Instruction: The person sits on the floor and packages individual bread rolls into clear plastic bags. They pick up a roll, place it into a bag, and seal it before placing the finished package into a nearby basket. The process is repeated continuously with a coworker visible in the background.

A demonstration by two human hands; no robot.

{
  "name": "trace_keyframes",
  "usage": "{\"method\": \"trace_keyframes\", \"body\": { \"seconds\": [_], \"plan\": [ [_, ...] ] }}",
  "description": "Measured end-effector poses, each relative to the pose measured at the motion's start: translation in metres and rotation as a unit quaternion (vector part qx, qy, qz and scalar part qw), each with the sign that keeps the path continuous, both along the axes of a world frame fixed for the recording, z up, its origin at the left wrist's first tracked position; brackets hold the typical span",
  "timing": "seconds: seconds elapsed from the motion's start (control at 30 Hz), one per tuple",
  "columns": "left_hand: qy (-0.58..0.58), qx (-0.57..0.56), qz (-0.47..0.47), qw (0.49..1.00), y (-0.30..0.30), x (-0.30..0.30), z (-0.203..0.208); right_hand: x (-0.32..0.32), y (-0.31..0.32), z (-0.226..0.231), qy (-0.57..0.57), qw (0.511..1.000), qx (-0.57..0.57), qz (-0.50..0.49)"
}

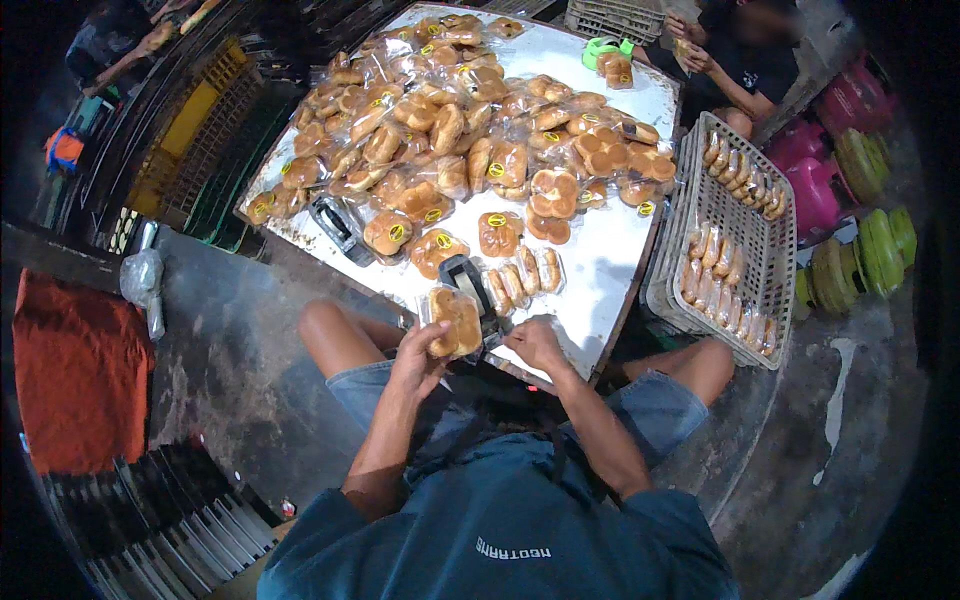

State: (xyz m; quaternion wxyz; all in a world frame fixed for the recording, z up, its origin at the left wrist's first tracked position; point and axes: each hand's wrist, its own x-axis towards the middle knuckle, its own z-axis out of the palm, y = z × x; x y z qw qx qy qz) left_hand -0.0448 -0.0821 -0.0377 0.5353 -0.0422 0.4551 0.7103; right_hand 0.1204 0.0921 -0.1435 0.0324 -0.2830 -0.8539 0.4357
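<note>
The left hand [415,360] has its grip clasped on one side of a clear bread pack [455,322], thumb across its face, at the near edge of the worktop [605,290], just in front of a black tape dispenser [462,272]. The right hand [537,345] is near the pack's other side, fingers curled in; whether its grip pinches anything I cannot tell. Small wrapped rolls [524,278] lie just beyond it.
</note>
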Motion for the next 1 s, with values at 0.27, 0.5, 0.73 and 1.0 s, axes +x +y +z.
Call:
{"method": "trace_keyframes", "body": {
  "seconds": [0.27, 0.5, 0.73, 1.0],
  "plan": [
    [0.155, -0.041, -0.154, 0.975, 0.044, 0.032, 0.008, -0.004, 0.022, 0.154, 0.170, 0.952, -0.247, 0.063],
    [-0.014, -0.045, -0.217, 0.975, 0.063, 0.041, 0.038, 0.020, 0.057, 0.093, 0.066, 0.973, -0.215, -0.055],
    [0.154, -0.050, -0.250, 0.955, 0.097, 0.040, 0.024, 0.028, 0.056, 0.170, 0.234, 0.931, -0.281, 0.013],
    [0.059, -0.036, -0.256, 0.964, 0.115, 0.048, 0.009, 0.025, 0.068, 0.116, 0.031, 0.981, -0.177, -0.066]
  ]
}}
